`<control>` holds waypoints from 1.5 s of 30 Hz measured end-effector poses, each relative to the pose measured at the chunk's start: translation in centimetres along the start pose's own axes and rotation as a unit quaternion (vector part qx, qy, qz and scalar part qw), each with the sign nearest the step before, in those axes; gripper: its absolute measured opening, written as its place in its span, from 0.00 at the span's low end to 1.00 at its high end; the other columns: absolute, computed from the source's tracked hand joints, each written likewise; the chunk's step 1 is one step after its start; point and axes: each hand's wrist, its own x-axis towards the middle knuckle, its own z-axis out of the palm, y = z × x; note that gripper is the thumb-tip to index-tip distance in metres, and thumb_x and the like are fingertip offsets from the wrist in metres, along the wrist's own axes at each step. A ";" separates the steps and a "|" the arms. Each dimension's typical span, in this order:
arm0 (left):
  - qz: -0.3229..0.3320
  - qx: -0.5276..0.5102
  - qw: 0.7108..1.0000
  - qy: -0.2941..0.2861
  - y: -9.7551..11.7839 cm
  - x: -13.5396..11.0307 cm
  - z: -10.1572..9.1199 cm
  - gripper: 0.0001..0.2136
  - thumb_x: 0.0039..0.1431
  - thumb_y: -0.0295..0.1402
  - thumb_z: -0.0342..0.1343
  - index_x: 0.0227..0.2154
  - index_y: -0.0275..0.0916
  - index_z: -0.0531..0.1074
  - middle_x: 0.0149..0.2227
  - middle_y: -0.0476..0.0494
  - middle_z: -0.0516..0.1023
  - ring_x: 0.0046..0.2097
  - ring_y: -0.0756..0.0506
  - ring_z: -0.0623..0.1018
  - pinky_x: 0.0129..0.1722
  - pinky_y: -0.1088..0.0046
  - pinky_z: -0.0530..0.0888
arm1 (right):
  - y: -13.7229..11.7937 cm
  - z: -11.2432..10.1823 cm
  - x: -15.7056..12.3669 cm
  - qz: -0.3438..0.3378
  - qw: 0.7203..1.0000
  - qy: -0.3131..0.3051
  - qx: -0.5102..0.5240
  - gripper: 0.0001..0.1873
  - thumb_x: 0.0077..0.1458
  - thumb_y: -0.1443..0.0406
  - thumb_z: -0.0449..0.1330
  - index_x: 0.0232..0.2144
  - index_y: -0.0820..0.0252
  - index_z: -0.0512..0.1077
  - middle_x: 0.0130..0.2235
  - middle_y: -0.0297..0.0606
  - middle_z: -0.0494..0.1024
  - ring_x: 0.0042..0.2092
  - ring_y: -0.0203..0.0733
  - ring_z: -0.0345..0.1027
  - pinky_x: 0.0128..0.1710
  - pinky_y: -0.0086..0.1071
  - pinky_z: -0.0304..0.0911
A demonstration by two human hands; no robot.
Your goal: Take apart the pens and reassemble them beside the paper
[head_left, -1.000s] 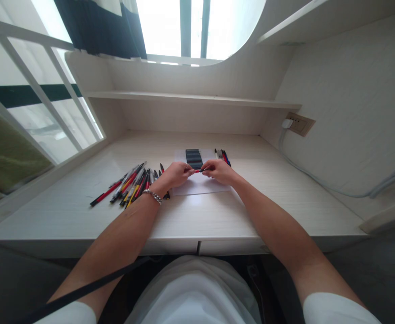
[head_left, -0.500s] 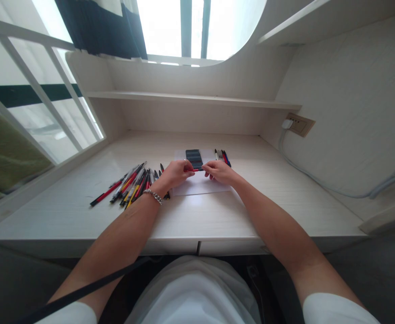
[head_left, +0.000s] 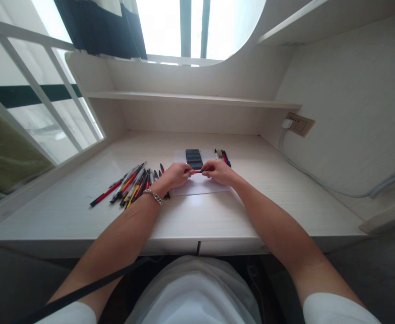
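Observation:
My left hand is closed on a slim red pen held level above the white paper. The fingertips of my right hand pinch the pen's dark end, which looks like a cap, so both hands meet at the same pen. Much of the pen is hidden by the fingers. Just beyond the hands lies a dark flat rectangular case on the paper. A heap of pens in red, black, yellow and grey lies left of my left wrist.
Several pens lie side by side at the paper's upper right. A shelf runs along the back of the white desk. On the right wall, a plug and grey cable hang from a socket. A railing stands at left.
My right fingers have closed further around the pen's dark end, and less of it shows. The left hand has barely shifted, and the heap and the case stay where they were.

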 end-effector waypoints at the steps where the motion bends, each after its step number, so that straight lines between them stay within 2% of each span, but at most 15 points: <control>1: 0.000 0.000 1.000 0.000 0.0 0.0 0.0 0.18 0.61 0.43 0.48 0.31 0.36 0.78 0.24 0.44 0.76 0.26 0.49 0.69 0.26 0.73 0.59 | 0.0 0.0 0.0 0.003 1.000 0.000 0.001 0.10 0.48 0.64 0.65 0.35 0.63 0.77 0.30 0.37 0.78 0.30 0.34 0.68 0.31 0.28 0.62; 8: -0.003 -0.023 1.000 0.005 0.2 -0.1 -0.1 0.17 0.60 0.43 0.50 0.34 0.37 0.79 0.29 0.43 0.79 0.29 0.48 0.72 0.28 0.73 0.62 | -0.2 0.1 0.0 0.009 1.000 -0.009 -0.007 0.13 0.50 0.60 0.66 0.36 0.62 0.77 0.30 0.38 0.78 0.29 0.34 0.68 0.29 0.28 0.61; 12: 0.003 -0.027 0.999 0.027 0.3 -0.1 -0.1 0.15 0.58 0.44 0.54 0.34 0.38 0.79 0.29 0.44 0.79 0.29 0.47 0.73 0.29 0.73 0.64 | 0.0 -0.1 0.1 0.010 0.999 -0.034 0.001 0.17 0.57 0.53 0.59 0.36 0.61 0.76 0.31 0.39 0.78 0.26 0.34 0.67 0.26 0.27 0.59; 15: -0.002 -0.037 0.998 0.042 0.1 -0.1 0.0 0.12 0.56 0.41 0.57 0.35 0.38 0.79 0.30 0.44 0.79 0.31 0.47 0.74 0.30 0.73 0.65 | 0.1 -0.3 0.2 0.022 0.999 -0.036 -0.007 0.20 0.59 0.51 0.56 0.32 0.62 0.75 0.31 0.40 0.79 0.24 0.34 0.65 0.24 0.28 0.58; 20: 0.002 -0.040 0.998 0.051 -0.1 0.0 0.1 0.10 0.54 0.37 0.58 0.35 0.38 0.78 0.32 0.44 0.80 0.32 0.47 0.74 0.32 0.73 0.66 | -0.3 -0.3 0.0 0.026 0.998 -0.033 -0.050 0.19 0.61 0.55 0.54 0.26 0.62 0.74 0.26 0.37 0.77 0.23 0.33 0.63 0.24 0.27 0.57; 25: 0.010 -0.016 1.000 0.023 0.0 0.0 0.0 0.14 0.59 0.41 0.53 0.34 0.38 0.79 0.30 0.43 0.80 0.30 0.47 0.73 0.29 0.73 0.63 | -0.1 0.0 0.0 0.008 1.000 -0.026 -0.009 0.10 0.56 0.61 0.60 0.33 0.62 0.76 0.29 0.37 0.78 0.27 0.34 0.67 0.27 0.27 0.60; 28: 0.004 -0.002 1.000 0.003 0.0 0.0 0.0 0.16 0.61 0.41 0.49 0.33 0.38 0.79 0.29 0.42 0.80 0.29 0.48 0.73 0.27 0.73 0.63 | 0.2 0.1 0.1 0.003 1.000 -0.010 -0.009 0.09 0.52 0.62 0.62 0.35 0.62 0.77 0.29 0.37 0.77 0.28 0.34 0.68 0.28 0.27 0.60; 33: 0.003 -0.004 1.000 0.000 -0.1 0.0 0.1 0.15 0.61 0.40 0.50 0.34 0.38 0.80 0.31 0.41 0.80 0.30 0.46 0.74 0.29 0.73 0.64 | 0.2 0.1 0.1 0.013 1.000 -0.008 -0.009 0.09 0.50 0.64 0.64 0.35 0.62 0.77 0.29 0.36 0.77 0.29 0.34 0.68 0.29 0.27 0.61; 39: 0.008 -0.012 1.000 0.015 -0.1 0.0 0.1 0.15 0.60 0.42 0.52 0.35 0.38 0.80 0.31 0.42 0.80 0.31 0.46 0.74 0.29 0.73 0.64 | -0.4 0.1 -0.1 0.018 1.000 -0.015 -0.007 0.12 0.50 0.60 0.64 0.36 0.62 0.77 0.29 0.37 0.77 0.28 0.34 0.67 0.28 0.27 0.60; 45: 0.015 -0.026 0.999 0.032 -0.1 0.0 0.2 0.11 0.56 0.40 0.57 0.34 0.39 0.78 0.30 0.45 0.80 0.31 0.47 0.74 0.31 0.73 0.65 | -0.7 -0.1 -0.1 0.012 0.999 -0.034 -0.016 0.18 0.59 0.54 0.56 0.33 0.62 0.76 0.30 0.38 0.78 0.25 0.33 0.65 0.24 0.26 0.57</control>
